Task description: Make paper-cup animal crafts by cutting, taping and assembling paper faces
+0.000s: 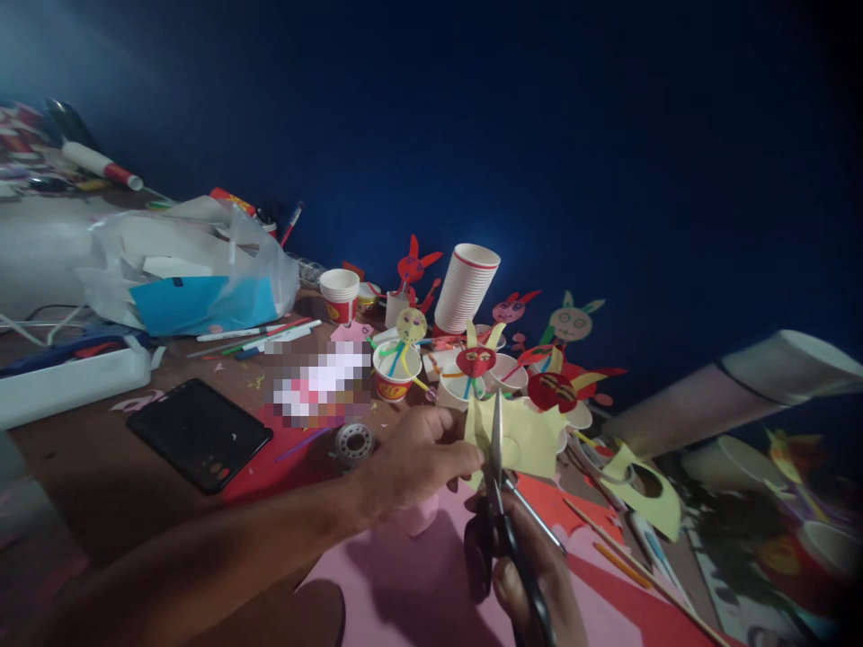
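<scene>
A piece of pale yellow paper (539, 440) with a drawn outline is pinched at its left edge by my left hand (422, 454). Black-handled scissors (497, 440) are in my right hand (536, 566), fingers closed around the handles and blades pointing up across the paper's left part. A thin silvery pen-like stick (536, 512) shows beside the right hand; whether the fingers hold it too I cannot tell. Below both hands lies a large pink sheet (404, 584). Right of them is a yellow paper scrap (651, 503) with a hole cut in it.
Paper cups with paper animal figures (397, 364) stand just beyond my hands. Behind them a tall stack of cups (467, 288) leans. A black tablet (200, 434), a tape roll (354, 442) and a plastic bag (195, 261) lie left. A large paper roll (715, 395) is at right.
</scene>
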{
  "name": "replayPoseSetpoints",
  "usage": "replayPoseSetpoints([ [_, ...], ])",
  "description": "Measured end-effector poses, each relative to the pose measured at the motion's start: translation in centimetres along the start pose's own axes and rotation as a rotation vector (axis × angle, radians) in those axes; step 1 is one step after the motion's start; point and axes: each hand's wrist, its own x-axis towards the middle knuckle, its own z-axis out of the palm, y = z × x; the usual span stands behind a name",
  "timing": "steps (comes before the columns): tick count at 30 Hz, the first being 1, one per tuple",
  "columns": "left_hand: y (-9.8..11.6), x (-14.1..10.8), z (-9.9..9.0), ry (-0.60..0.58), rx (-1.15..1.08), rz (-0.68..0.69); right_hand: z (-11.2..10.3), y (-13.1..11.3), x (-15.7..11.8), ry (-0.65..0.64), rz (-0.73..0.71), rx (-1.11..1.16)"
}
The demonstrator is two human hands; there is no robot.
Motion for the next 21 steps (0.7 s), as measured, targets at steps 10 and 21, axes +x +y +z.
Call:
replayPoseSetpoints([
  [10,0.2,0.2,-0.3,0.005,0.023,-0.006,-0.6,0.4,-0.2,-0.004,0.066,0.035],
  [21,0.4,0.5,-0.8,0.019,0.063,-0.030,-0.6,-0.7,0.2,-0.028,0.110,-0.012],
])
